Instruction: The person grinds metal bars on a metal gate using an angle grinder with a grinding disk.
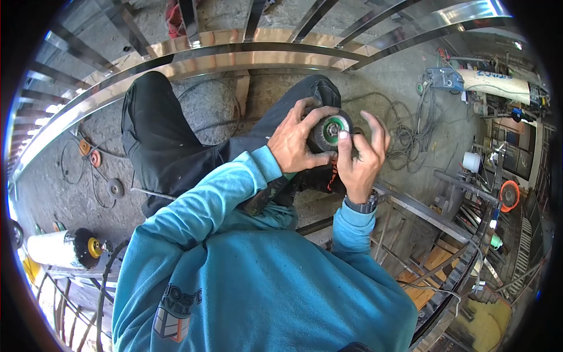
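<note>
My left hand (298, 138) wraps round a dark grinding disc (321, 142), fingers over its top edge and thumb along its lower edge. The disc faces right and has a green ring with a metal nut (333, 130) at its centre. My right hand (362, 157), with a watch at the wrist, sets its thumb on the disc face beside the nut. Its index finger is raised away while the other fingers curl close to the disc's right edge. Below the hands lies a black thing with orange marks (335, 176), partly hidden by them.
A shiny metal railing frame (264, 58) lies ahead of my knees. Loose discs (115, 188) and cables are on the floor at left, near a gas cylinder (61, 248). Coiled cable (404, 132), a blue machine (444, 78) and metal bars (422, 214) stand at right.
</note>
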Demonstrator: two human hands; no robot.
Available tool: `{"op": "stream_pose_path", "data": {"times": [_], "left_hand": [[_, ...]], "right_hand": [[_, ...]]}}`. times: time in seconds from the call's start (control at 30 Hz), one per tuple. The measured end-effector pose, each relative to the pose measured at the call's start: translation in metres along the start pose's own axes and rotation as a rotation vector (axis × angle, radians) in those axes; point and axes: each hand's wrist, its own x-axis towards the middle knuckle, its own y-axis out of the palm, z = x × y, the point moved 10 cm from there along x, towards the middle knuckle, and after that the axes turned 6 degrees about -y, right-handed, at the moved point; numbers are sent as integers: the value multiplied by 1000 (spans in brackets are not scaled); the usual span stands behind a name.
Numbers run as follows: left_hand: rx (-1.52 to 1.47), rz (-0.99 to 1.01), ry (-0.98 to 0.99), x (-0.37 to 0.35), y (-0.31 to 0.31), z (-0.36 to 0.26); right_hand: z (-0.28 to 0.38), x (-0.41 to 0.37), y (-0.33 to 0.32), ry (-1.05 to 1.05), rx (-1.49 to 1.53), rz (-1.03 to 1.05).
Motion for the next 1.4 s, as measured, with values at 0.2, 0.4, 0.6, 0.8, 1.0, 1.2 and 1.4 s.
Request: {"op": "stream_pose_path", "data": {"times": [0.2, 0.4, 0.6, 0.8, 1.0, 1.2, 1.4], "left_hand": [[28, 44, -360, -9, 8, 39], [86, 91, -412, -12, 30, 53], [83, 97, -322, -14, 42, 40], [142, 60, -215, -15, 44, 29], [153, 93, -224, -17, 44, 26], [191, 90, -215, -15, 43, 26], [182, 72, -205, -18, 42, 26]], "right_hand": [[5, 8, 5, 122, 133, 77], [25, 21, 1, -119, 107, 160], [-12, 15, 3, 72, -4, 357], [12, 22, 22, -180, 27, 570], [41, 34, 4, -511, -155, 267], [6, 16, 42, -525, 51, 262], [50, 31, 19, -572, -38, 101]]}}
